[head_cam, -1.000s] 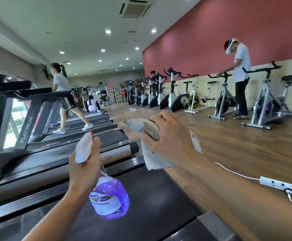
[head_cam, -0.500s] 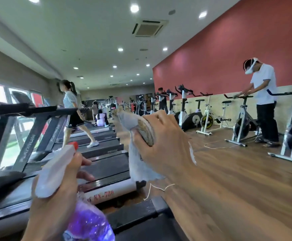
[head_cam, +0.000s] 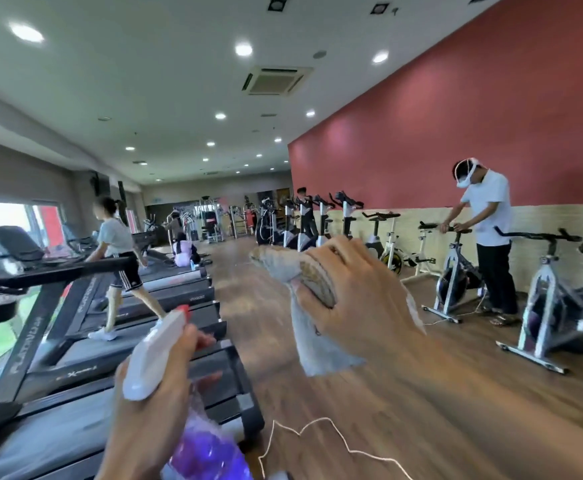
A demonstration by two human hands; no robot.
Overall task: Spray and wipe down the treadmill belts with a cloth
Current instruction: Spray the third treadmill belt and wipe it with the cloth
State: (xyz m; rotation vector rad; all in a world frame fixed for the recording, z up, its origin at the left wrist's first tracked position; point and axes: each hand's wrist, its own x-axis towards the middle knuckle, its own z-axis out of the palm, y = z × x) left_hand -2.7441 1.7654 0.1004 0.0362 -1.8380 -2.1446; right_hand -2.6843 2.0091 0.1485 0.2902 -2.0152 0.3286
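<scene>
I see left hand (head_cam: 151,403) fingers gripping spray bottle (head_cam: 179,393), right hand (head_cam: 352,292) clutching cloth (head_cam: 314,341). Treadmill belt (head_cam: 61,434) lies at 8 o'clock, long axis toward 11; left hand nearer.

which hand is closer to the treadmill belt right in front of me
Left. The left hand, gripping the spray bottle, hangs over the nearest treadmill belt. The right hand, holding the cloth, is raised off to its right, over the wooden floor.
</scene>
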